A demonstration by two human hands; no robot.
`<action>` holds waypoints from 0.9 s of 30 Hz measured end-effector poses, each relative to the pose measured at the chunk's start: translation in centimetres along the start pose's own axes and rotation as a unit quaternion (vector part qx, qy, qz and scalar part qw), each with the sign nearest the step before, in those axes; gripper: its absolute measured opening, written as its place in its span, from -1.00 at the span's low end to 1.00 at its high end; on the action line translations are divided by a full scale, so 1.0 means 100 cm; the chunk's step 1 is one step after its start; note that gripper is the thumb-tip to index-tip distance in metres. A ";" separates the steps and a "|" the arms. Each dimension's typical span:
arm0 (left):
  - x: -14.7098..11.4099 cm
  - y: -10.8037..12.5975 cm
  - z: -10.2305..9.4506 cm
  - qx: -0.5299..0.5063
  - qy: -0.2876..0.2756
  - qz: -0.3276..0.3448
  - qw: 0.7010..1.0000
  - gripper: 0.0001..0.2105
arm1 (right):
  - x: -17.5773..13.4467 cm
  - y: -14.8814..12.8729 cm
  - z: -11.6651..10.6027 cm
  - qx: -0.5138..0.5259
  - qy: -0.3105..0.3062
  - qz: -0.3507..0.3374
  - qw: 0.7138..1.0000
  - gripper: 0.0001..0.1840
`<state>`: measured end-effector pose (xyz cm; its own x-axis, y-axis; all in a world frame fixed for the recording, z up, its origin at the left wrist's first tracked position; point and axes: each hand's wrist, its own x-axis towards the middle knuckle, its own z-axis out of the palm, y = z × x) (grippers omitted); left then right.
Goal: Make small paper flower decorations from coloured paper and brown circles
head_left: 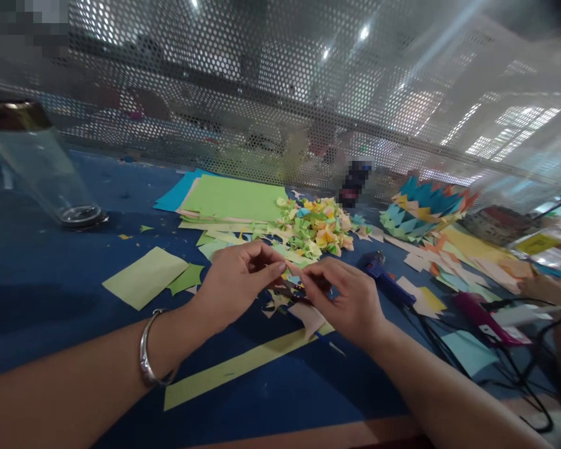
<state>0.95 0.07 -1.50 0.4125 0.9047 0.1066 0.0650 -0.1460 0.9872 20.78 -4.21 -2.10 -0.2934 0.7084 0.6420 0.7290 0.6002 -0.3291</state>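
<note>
While both hands are meeting just in front of the folded-paper pile | we are pinching a small paper piece between left hand and right hand fingertips, steadying it for creasing | glue gun lying right of pile.

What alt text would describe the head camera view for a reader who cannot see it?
A person's left hand and right hand pinch a small scrap of paper between the fingertips over a blue table. Behind them lie a heap of small folded paper pieces and a stack of green paper sheets.
</note>
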 end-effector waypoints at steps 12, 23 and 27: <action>-0.004 0.008 0.005 -0.079 0.010 -0.044 0.996 -0.83 | -0.001 -0.004 0.000 -0.079 -0.003 -0.083 0.993 -0.91; -0.007 0.005 -0.001 -0.041 -0.003 -0.019 0.999 -0.80 | -0.001 -0.008 0.001 -0.085 -0.019 -0.082 0.993 -0.87; -0.003 0.005 -0.001 -0.079 -0.031 -0.035 0.996 -0.79 | -0.003 -0.005 0.001 -0.051 -0.031 -0.057 0.997 -0.87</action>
<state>0.76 -0.20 -1.05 0.4681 0.8830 0.0338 -0.0466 -0.0135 0.9988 20.43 -4.65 -2.18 -0.4124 0.6614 0.6265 0.7470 0.6391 -0.1830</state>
